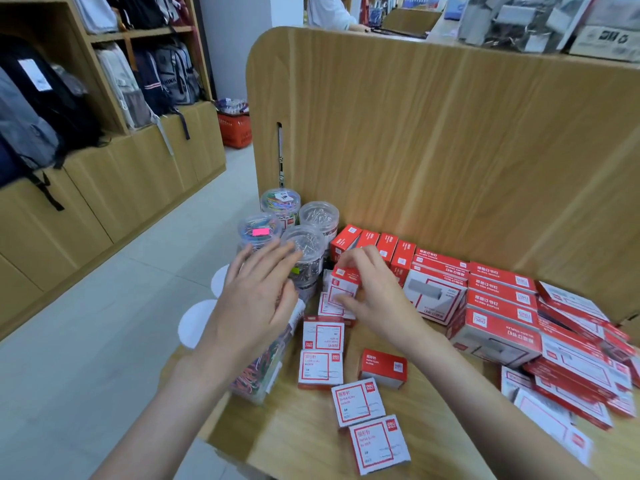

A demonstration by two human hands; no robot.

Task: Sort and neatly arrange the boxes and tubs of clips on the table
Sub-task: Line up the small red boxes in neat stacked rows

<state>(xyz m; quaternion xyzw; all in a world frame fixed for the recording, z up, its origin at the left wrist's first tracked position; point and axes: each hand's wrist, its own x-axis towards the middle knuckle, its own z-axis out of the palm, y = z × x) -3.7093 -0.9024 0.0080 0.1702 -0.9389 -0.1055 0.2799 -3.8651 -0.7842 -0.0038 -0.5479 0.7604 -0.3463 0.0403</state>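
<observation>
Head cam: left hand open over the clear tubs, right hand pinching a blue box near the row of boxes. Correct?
Not quite. In the head view the box that the right hand pinches is red and white, not blue. The rest holds: the left hand is open over the clear tubs.

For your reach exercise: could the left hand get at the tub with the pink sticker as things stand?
Probably yes: the left hand is open and holds nothing, just in front of the pink-stickered tub, with nothing between them.
</observation>
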